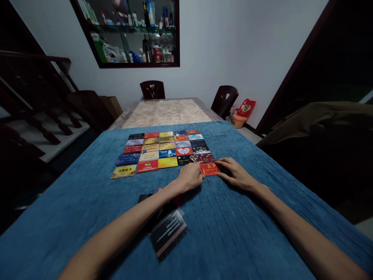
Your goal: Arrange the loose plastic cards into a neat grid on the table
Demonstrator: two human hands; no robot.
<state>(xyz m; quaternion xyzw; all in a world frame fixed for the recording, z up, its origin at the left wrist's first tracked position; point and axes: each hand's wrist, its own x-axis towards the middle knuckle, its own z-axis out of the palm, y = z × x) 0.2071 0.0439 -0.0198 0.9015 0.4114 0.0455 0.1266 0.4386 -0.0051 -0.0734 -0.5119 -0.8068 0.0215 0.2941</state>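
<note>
A red card with yellow print lies flat on the blue cloth at the near right corner of a grid of cards. My left hand is closed at its left end, fingers curled down against the edge. From the right, my right hand grips the other end, thumb at the near edge and index finger at the far one. Above the red card sits a dark red card; to its left, partly behind my left hand, is a black VIP card. A gold card marks the near left corner.
Under and beside my left forearm lies a loose pile of cards, with a black striped card on top. Blue cloth covers the near part of the table. Chairs stand at the far end, and a red bag is on the right.
</note>
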